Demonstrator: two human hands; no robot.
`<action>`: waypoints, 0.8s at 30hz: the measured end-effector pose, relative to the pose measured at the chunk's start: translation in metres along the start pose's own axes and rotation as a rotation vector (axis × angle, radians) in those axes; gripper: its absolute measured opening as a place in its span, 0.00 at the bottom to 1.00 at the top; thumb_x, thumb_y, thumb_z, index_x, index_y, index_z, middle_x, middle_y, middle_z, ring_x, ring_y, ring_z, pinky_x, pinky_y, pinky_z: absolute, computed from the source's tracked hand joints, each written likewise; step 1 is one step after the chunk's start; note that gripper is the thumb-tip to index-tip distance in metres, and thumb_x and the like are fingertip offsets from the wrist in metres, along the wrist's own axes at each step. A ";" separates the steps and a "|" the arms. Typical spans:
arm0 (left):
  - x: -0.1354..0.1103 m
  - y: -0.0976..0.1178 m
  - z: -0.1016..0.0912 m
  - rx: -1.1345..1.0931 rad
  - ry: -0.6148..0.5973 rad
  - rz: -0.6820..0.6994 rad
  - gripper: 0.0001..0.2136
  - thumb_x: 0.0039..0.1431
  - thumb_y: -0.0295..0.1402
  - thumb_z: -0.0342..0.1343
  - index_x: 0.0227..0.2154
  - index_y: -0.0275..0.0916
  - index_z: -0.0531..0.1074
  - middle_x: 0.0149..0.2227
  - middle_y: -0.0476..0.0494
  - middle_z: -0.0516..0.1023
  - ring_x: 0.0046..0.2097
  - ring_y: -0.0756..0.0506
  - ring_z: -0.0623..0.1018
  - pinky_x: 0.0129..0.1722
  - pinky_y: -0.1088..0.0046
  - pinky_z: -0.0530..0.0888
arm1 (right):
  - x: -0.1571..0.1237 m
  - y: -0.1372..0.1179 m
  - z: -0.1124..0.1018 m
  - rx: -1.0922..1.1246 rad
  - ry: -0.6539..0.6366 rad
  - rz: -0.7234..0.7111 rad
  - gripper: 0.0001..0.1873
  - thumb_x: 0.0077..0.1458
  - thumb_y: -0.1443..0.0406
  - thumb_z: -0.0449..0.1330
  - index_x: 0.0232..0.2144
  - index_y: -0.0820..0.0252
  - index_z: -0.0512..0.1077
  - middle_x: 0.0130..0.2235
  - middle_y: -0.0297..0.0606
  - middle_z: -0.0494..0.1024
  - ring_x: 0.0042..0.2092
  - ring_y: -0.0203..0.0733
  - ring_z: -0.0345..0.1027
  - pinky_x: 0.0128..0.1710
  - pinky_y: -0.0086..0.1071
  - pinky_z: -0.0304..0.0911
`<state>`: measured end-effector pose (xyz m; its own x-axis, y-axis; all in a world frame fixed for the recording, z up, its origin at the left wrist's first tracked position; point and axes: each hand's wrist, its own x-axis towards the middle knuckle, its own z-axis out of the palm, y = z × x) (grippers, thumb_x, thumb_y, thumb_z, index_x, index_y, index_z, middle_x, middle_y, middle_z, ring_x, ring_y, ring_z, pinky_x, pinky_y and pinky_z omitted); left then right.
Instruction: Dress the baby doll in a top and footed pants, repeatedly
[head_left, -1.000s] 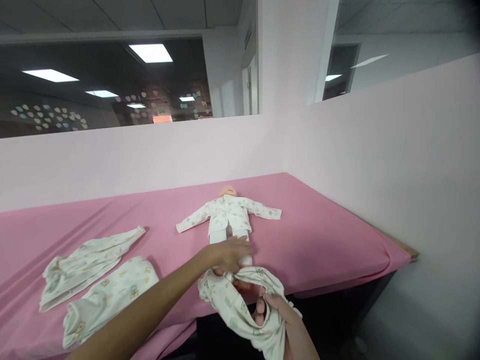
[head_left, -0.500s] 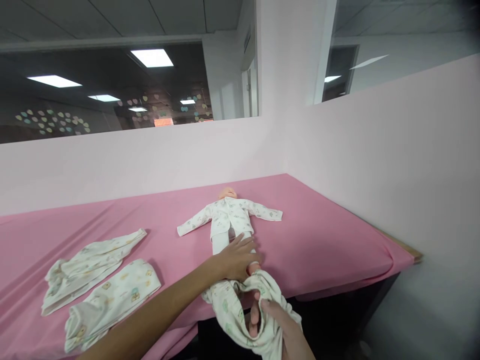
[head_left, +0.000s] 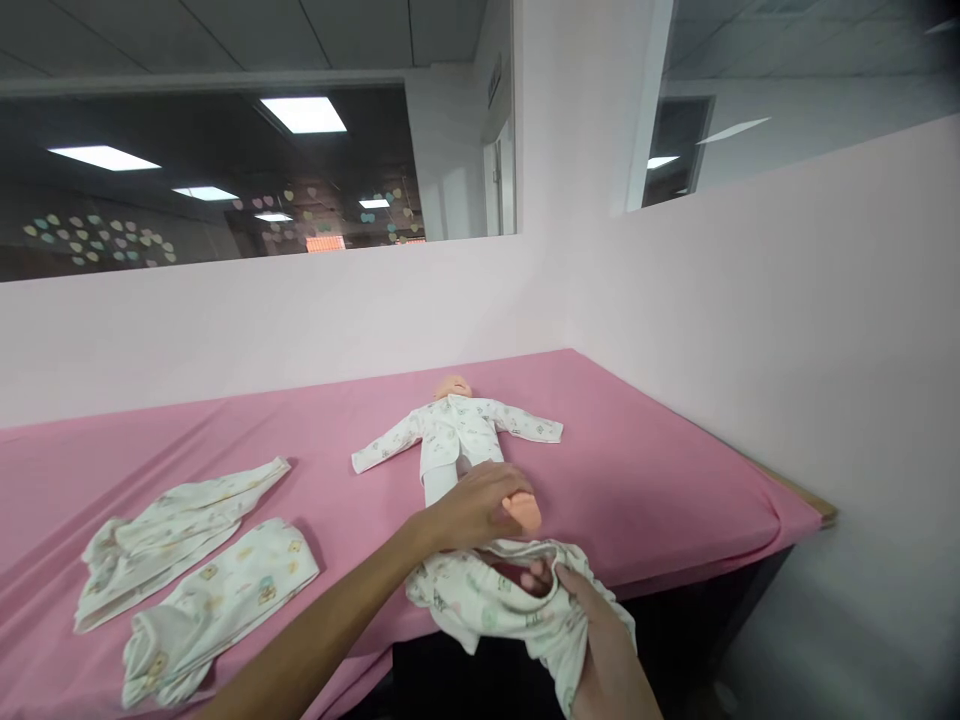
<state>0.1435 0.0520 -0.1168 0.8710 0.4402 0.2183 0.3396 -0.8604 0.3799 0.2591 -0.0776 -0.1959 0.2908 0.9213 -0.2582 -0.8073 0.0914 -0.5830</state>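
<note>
A baby doll (head_left: pixel 454 386) lies on its back in a white printed jacket (head_left: pixel 459 428), arms spread to both sides. My left hand (head_left: pixel 476 505) is closed around one of its lower legs, and the doll's bare foot (head_left: pixel 523 510) sticks out beyond my fingers. The other leg, in white, is partly hidden by that hand. At the front edge my right hand (head_left: pixel 600 620) grips pale printed baby pants (head_left: pixel 517 610), its fingers showing inside the gathered opening and its thumb outside. The pants' opening lies just below the foot and hangs over the edge.
A pink sheet (head_left: pixel 637 480) covers the table. Two folded printed garments, an upper one (head_left: pixel 180 525) and a lower one (head_left: pixel 225 605), lie at the left. A pale wall (head_left: pixel 825 320) borders the right side, and windows (head_left: pixel 225 180) are behind.
My left hand has raised the doll's foot from the pants' opening and now holds the leg up. My right hand has shifted slightly right and up, stretching the opening sideways.
</note>
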 end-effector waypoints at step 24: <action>-0.036 0.053 0.007 -0.357 0.163 -0.570 0.20 0.62 0.47 0.46 0.51 0.41 0.67 0.49 0.42 0.72 0.46 0.43 0.73 0.44 0.65 0.72 | 0.023 -0.004 0.038 0.062 -0.054 0.278 0.19 0.50 0.55 0.65 0.40 0.59 0.73 0.38 0.39 0.80 0.37 0.45 0.75 0.31 0.34 0.71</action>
<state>0.1327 -0.0116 -0.1106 0.5176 0.8554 0.0181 0.5663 -0.3584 0.7422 0.2497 -0.0422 -0.1700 0.0273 0.9329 -0.3591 -0.8826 -0.1462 -0.4468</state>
